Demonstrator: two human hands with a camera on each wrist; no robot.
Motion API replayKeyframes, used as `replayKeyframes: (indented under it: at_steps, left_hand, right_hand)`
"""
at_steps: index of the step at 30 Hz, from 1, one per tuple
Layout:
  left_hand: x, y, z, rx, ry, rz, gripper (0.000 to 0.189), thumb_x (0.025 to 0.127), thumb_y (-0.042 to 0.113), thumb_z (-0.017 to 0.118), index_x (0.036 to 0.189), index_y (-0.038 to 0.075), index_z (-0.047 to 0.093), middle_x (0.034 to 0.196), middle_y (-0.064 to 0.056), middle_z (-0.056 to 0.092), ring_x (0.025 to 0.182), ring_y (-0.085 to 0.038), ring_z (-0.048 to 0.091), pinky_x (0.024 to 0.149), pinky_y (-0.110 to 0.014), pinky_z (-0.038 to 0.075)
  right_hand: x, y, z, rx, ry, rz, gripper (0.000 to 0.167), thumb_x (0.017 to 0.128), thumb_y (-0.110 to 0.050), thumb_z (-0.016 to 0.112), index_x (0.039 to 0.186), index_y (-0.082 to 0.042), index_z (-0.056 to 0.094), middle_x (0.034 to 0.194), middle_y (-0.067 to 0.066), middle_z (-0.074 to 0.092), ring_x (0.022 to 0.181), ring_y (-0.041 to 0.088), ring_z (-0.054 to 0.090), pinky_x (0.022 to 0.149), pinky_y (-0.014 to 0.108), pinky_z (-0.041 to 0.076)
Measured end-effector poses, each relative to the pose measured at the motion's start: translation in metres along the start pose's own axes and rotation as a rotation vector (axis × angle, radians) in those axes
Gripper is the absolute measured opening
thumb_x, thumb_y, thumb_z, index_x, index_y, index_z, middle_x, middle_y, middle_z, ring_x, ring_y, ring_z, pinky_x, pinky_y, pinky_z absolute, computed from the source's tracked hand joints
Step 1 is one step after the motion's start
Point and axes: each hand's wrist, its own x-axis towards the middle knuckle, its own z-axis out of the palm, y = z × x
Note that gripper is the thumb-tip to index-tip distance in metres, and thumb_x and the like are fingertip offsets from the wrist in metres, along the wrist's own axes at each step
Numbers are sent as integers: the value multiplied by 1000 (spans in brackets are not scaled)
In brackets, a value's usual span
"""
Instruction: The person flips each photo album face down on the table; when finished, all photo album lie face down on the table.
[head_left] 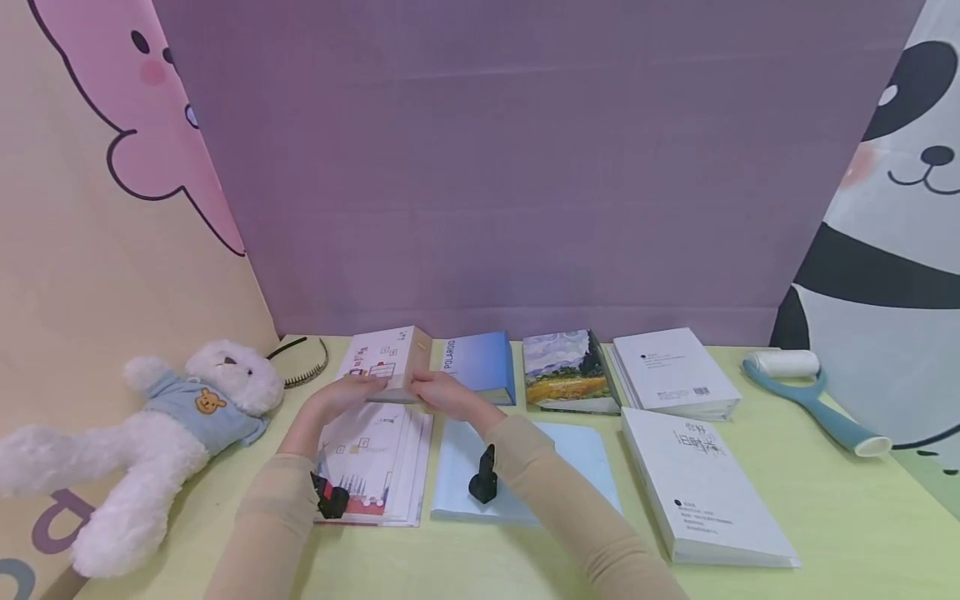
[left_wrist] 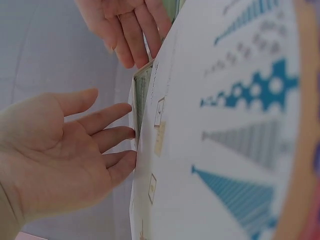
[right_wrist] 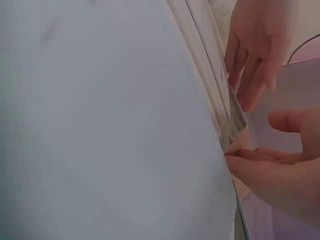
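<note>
A thick white-covered book with a beige spine lies at the back left of the table in the head view. My left hand touches its front edge, fingers fairly straight. At its right front corner is my right hand, fingertips against the edge. In the left wrist view, the left hand has its thumb spread away from the fingers, which meet the page edge. The right wrist view has the right hand with extended fingers at the book's corner and thumb apart. Some fingertips are hidden.
Near my forearms lie a patterned white book and a pale blue book. Along the back are a blue book, a painting-covered book and a white book. Another white book, a lint roller, plush toy and headband flank them.
</note>
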Motion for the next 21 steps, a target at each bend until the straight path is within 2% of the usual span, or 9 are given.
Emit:
replayKeyframes:
  at_steps: [9, 15, 21]
  left_hand:
    - [0, 0, 0, 15, -8, 36, 52, 101, 31, 38, 142, -1, 36, 149, -26, 27, 139, -44, 20, 113, -55, 18]
    - [1, 1, 2, 18, -14, 36, 53, 100, 33, 38, 143, 1, 35, 150, -24, 27, 139, -43, 20, 113, -56, 16]
    - [2, -2, 2, 46, -4, 34, 50, 100, 32, 39, 143, 6, 37, 150, -22, 29, 139, -42, 20, 113, -58, 15]
  right_hand:
    - [-6, -2, -3, -16, -21, 16, 52, 100, -27, 41, 147, -8, 29, 151, 12, 32, 136, 27, 34, 111, 45, 32]
    - [-10, -3, -5, -2, -21, 18, 53, 101, -25, 40, 148, -5, 27, 153, 13, 28, 139, 28, 30, 113, 45, 29]
    - [-12, -2, -6, 2, -25, 32, 52, 100, -28, 43, 145, -3, 33, 150, 15, 34, 138, 30, 32, 111, 44, 32]
